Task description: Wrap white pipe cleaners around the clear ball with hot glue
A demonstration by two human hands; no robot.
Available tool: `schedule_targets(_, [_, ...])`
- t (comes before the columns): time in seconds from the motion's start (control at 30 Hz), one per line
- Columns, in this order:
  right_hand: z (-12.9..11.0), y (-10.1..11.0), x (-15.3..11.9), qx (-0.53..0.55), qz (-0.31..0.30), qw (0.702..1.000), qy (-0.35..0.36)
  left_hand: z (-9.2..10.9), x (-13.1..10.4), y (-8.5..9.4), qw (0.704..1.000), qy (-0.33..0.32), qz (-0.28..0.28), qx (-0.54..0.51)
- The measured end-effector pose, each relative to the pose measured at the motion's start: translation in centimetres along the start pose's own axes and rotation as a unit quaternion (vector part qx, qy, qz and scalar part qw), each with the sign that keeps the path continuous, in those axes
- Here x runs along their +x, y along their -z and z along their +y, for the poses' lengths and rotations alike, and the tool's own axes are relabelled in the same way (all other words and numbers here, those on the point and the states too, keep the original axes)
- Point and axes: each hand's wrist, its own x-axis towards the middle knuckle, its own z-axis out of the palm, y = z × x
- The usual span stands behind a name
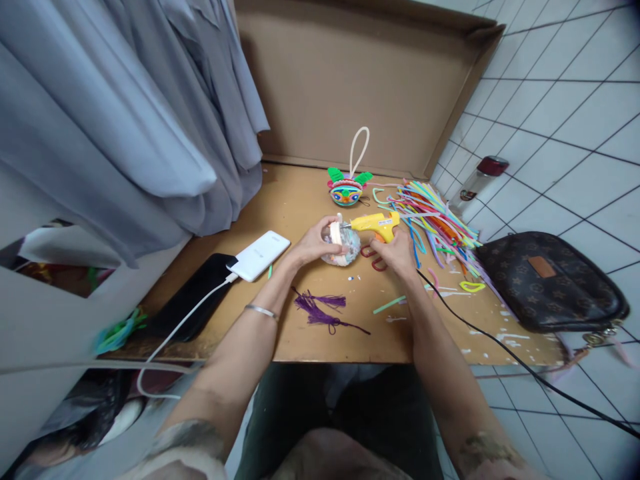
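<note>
My left hand [316, 241] is closed round a clear ball [351, 248] with pale, multicoloured filling and a cream strip across it. In my right hand [395, 252] is a yellow hot glue gun [373, 223], its nozzle pointing left and meeting the ball near the strip. Behind them stands a colourful animal-head ornament [346, 190] with green ears and a white loop. Looped dark red pieces [376, 259] lie beneath the glue gun. Nearer to me, purple tassels [320, 310] rest on the table between my forearms.
Pipe cleaners [435, 210] are heaped at the right, before a clear bottle [480, 183] and a brown bag [553, 280]. A black cord [480, 328] runs off right. At left lie a white power bank [259, 255] and a black phone-like slab [200, 293]. Cardboard [350, 80] stands behind.
</note>
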Motion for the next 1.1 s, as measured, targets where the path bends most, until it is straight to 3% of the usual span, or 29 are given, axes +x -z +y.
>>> schedule_targets(1.1, [-0.15,-0.30,-0.06,0.013,0.001,1.000,0.009,0.10,-0.02,-0.19,1.000,0.006,-0.006,-0.016])
